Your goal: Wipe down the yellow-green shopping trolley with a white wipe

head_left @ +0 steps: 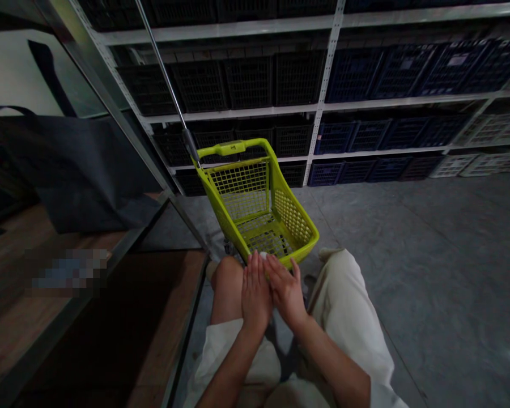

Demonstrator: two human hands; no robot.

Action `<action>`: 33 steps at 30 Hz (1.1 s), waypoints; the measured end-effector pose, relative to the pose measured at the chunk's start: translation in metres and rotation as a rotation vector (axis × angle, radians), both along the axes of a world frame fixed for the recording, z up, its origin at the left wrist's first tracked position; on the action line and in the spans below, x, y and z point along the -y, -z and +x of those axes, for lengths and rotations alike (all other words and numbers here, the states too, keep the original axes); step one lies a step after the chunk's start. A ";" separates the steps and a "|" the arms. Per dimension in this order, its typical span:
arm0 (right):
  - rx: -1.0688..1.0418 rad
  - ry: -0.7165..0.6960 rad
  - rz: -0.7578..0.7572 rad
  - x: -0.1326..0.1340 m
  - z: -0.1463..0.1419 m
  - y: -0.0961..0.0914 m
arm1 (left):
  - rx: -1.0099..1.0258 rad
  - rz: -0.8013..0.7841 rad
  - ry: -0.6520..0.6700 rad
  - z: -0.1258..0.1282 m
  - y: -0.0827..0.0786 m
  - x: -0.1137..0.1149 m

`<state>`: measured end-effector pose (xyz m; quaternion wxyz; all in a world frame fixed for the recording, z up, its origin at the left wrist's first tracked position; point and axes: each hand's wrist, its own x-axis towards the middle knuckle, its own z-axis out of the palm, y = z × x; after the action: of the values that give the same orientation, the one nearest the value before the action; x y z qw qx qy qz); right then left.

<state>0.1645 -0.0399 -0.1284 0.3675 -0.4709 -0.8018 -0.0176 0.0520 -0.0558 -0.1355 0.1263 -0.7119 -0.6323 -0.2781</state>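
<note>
My left hand (255, 292) and my right hand (286, 289) are close together above my lap, at the near rim of a yellow-green shopping basket cart (297, 226). A small white piece (263, 255) shows between their fingertips; its kind is too small to make out. The left fingers lie straight and side by side. On the right hand the fingers bend over toward the white piece, and the little finger sticks out. Both palms and thumbs are hidden. The basket has mesh sides, and a metal pole handle (164, 71) rises from its far left corner.
White metal shelving (323, 107) with black crates (199, 85) and blue crates (357, 71) stands beyond the cart. On my left, a wooden shelf unit (153, 306) holds a dark grey bag (89, 170) and a blurred item. Grey concrete floor (442, 272) extends to the right.
</note>
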 end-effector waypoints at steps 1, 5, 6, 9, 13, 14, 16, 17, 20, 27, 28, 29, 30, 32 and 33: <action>0.005 -0.046 -0.006 0.004 -0.007 -0.001 | -0.008 0.010 -0.002 -0.002 0.001 0.000; 0.100 -0.132 0.000 -0.010 0.025 -0.004 | -0.011 -0.029 0.040 -0.011 -0.003 0.001; 0.119 -0.110 -0.003 -0.020 0.044 -0.004 | -0.009 -0.042 0.048 -0.012 -0.005 0.002; 0.113 0.084 -0.010 -0.050 0.103 -0.004 | 0.011 -0.054 0.057 -0.012 -0.009 0.003; 0.065 0.264 -0.025 -0.062 0.122 -0.002 | 0.045 -0.045 0.058 -0.004 -0.009 0.002; 0.045 0.271 -0.029 -0.057 0.111 -0.001 | 0.052 -0.045 0.053 -0.001 -0.009 0.002; 0.001 0.242 -0.018 -0.040 0.076 0.002 | 0.059 -0.050 0.044 0.002 -0.006 0.002; -0.009 0.197 -0.010 -0.030 0.055 0.003 | 0.059 -0.051 0.038 0.003 -0.005 0.001; -0.010 0.011 0.006 -0.004 0.006 0.004 | 0.038 -0.035 0.023 0.000 0.000 0.000; 0.133 -0.072 -0.008 -0.040 0.080 -0.005 | -0.019 -0.040 0.053 -0.015 -0.005 0.002; 0.125 0.002 -0.008 -0.050 0.099 -0.005 | -0.016 -0.041 0.056 -0.015 -0.007 0.002; 0.108 0.081 -0.010 -0.057 0.114 -0.005 | -0.010 -0.041 0.056 -0.013 -0.009 0.002; 0.087 0.155 -0.015 -0.062 0.122 -0.005 | -0.003 -0.042 0.055 -0.011 -0.010 0.002; 0.039 0.257 -0.024 -0.062 0.119 -0.002 | 0.010 -0.044 0.054 -0.006 -0.011 0.002; 0.018 0.273 -0.026 -0.056 0.107 -0.001 | 0.015 -0.047 0.051 -0.003 -0.011 0.002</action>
<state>0.2713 0.0164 -0.1275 0.3484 -0.5803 -0.7335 -0.0615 0.0491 -0.0579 -0.1250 0.0973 -0.7286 -0.6212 -0.2717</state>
